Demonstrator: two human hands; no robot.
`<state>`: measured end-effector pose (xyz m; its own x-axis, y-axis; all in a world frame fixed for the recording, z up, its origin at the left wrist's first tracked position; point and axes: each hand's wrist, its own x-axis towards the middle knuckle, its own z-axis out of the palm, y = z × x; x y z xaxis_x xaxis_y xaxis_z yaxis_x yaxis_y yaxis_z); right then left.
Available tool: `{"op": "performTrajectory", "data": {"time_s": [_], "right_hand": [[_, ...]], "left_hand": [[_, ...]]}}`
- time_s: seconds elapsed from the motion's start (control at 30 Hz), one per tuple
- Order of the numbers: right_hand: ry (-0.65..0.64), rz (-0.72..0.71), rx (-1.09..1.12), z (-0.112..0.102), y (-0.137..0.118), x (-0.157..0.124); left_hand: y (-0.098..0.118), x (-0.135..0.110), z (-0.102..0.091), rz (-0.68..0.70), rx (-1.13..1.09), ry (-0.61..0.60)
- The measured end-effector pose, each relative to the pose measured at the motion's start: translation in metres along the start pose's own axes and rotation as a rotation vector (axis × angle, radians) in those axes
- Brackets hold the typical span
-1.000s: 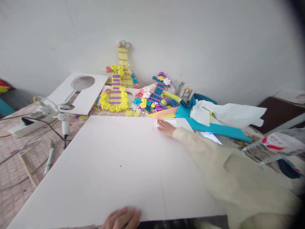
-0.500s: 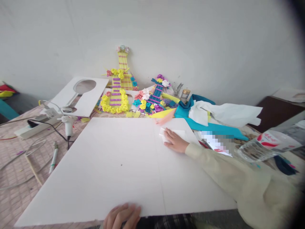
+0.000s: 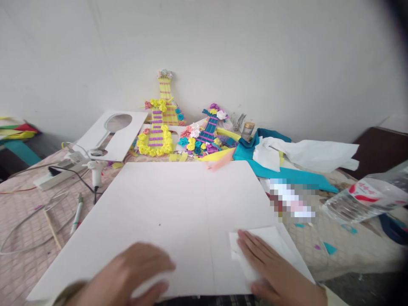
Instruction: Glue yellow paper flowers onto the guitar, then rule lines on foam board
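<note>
A large white board [image 3: 172,199] lies flat in front of me, with a small dark speck and a faint line across it. On its right part, my right hand [image 3: 267,263] presses a piece of white tissue [image 3: 266,233] against the surface; its fingers are stretched out flat over the tissue. My left hand [image 3: 137,272] is over the board's near left part, somewhat blurred. Its fingers are bent with the thumb apart, and nothing is in it.
Behind the board stand flower-trimmed guitar-shaped crafts [image 3: 156,131]. A glue gun [image 3: 95,173], marker [image 3: 76,214], power strip [image 3: 54,176] and cut-out panel [image 3: 111,136] are on the left. Teal material [image 3: 296,176], white sheeting [image 3: 312,155] and a plastic bottle [image 3: 360,199] lie right.
My right hand has slid the tissue from the board's far right toward its near right. My left hand has moved from the near edge to over the board.
</note>
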<state>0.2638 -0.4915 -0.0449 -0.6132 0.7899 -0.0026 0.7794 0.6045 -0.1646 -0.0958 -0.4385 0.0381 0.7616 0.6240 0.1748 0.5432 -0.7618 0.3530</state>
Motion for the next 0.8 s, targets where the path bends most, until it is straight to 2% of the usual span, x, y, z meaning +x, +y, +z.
{"op": "performTrajectory", "data": {"time_s": [0.07,0.13,0.23,0.33,0.4,0.47,0.53,0.63,0.7,0.8], "right_hand": [[0.054,-0.025,-0.074,0.001,-0.007,-0.011],[0.101,-0.049,-0.184,0.004,-0.010,-0.019],[0.169,-0.055,-0.327,0.017,-0.008,-0.029],[0.193,-0.056,-0.253,0.036,0.004,-0.041],[0.182,-0.016,0.046,0.042,0.014,-0.050],[0.185,0.176,0.550,0.036,0.020,-0.059],[0.227,0.440,1.011,0.016,0.020,-0.065],[0.355,0.680,1.378,-0.029,0.015,-0.059],[0.437,0.689,1.577,-0.053,0.013,-0.047],[0.516,0.612,1.708,-0.068,0.015,-0.028]], "left_hand": [[-0.006,0.054,-0.017,-0.086,-0.016,-0.109],[-0.018,0.115,-0.014,-0.112,-0.026,-0.178],[-0.042,0.200,0.016,-0.154,0.063,-0.103],[-0.066,0.259,0.046,-0.209,0.175,-0.061],[-0.080,0.283,0.056,-0.239,0.195,-0.079],[-0.092,0.299,0.057,-0.263,0.205,-0.089],[-0.100,0.312,0.051,-0.276,0.209,-0.069],[-0.106,0.337,0.034,-0.274,0.212,0.016],[-0.105,0.358,0.019,-0.260,0.219,0.097],[-0.099,0.394,-0.005,-0.231,0.233,0.219]]}}
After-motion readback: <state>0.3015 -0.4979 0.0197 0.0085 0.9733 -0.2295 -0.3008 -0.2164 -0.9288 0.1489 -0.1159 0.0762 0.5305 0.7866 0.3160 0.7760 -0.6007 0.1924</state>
